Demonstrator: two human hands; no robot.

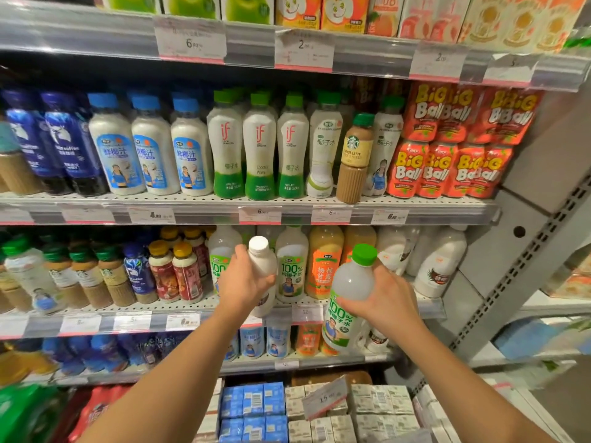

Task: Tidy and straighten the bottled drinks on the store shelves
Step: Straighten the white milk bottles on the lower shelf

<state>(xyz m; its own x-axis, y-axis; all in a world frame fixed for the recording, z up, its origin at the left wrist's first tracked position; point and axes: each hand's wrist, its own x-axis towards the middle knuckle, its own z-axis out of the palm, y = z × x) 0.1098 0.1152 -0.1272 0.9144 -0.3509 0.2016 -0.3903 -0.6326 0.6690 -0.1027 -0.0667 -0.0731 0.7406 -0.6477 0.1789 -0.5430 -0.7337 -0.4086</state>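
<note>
left hand (pixel 243 282) grips white-capped milky bottle (pixel 263 270), held tilted in front of middle shelf (pixel 179 306). right hand (pixel 388 297) grasps green-capped coconut water bottle (pixel 348 295), held off shelf, lower and right of white one. starbucks latte bottle (pixel 355 158) stands among coconut drinks on shelf above.

Packed bottles (pixel 291 263) block the shelf (pixel 179 306) front; aisle air open

The bottles (pixel 351 282) were smooth glossy plastic, the shelves (pixel 383 203) matt perforated grey metal, and the price tags (pixel 303 49) paper behind clear plastic.
</note>
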